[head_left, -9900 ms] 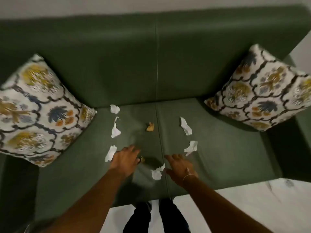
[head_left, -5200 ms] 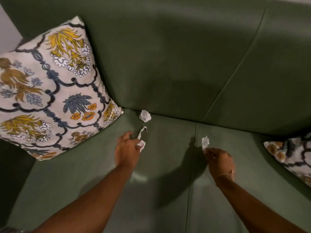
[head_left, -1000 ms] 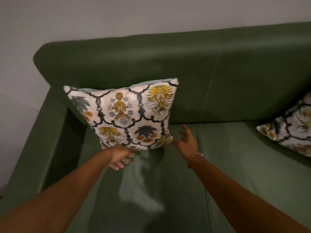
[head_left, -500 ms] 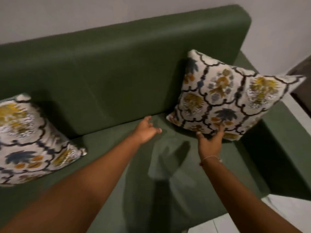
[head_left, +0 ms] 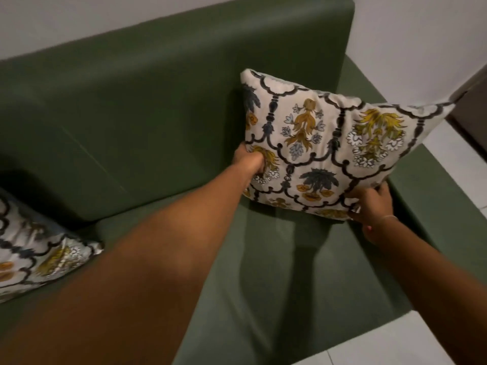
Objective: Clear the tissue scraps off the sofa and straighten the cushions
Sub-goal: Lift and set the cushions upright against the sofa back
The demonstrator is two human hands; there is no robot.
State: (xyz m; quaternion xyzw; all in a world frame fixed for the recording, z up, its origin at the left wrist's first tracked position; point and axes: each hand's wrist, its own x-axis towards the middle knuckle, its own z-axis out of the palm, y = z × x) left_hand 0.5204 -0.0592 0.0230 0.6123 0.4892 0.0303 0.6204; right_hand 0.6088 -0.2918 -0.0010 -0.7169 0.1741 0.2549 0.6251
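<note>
A white cushion with a yellow and blue flower print, the right cushion (head_left: 332, 143), stands at the right end of the green sofa (head_left: 147, 106), tilted against the backrest and armrest. My left hand (head_left: 250, 160) grips its left edge. My right hand (head_left: 371, 204) holds its lower right corner. A matching left cushion (head_left: 34, 254) lies at the left edge of the view on the seat. No tissue scraps show on the seat.
The sofa's right armrest (head_left: 427, 185) runs beside the right cushion. A white tiled floor (head_left: 395, 343) lies beyond the seat's front edge, and a pale wall (head_left: 411, 35) stands behind the sofa. A dark piece of furniture (head_left: 471, 109) is at the far right.
Half a second ago my left hand was open over the seat and my right hand touched the cushion's bottom edge. Now both hands grip the right cushion, which sits more upright.
</note>
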